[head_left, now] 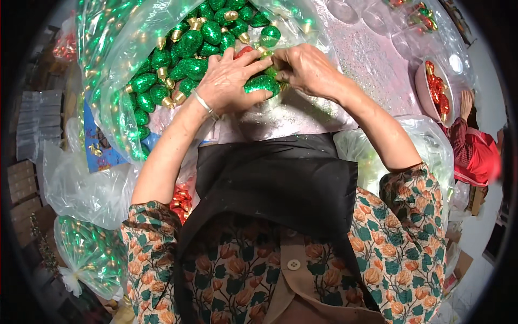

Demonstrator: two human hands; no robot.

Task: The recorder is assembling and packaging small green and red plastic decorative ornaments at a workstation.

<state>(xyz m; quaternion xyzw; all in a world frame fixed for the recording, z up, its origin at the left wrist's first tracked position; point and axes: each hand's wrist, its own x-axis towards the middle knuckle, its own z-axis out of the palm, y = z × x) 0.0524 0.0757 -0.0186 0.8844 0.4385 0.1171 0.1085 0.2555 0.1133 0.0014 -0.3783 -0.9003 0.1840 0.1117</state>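
Observation:
My left hand (229, 81), with a pale bangle at the wrist, is curled around a glittery green bulb ornament (261, 85); the thumb lies along its lower side and the fingers reach over above it. Beside those fingers a red bulb ornament (244, 52) partly shows. Close by on the right, my right hand (307, 70) is closed in a pinch near the gold caps; what its fingertips hold is hidden. A heap of green bulb ornaments (190, 43) with gold caps lies to the left, within clear plastic.
Glitter dusts the pink-white table covering (372, 70). A pink bowl (422, 93) of red ornaments stands at the right, near another person's hand (467, 102). Clear plastic bags (89, 189) hang at the left, above a tied bag (91, 256) of green ornaments.

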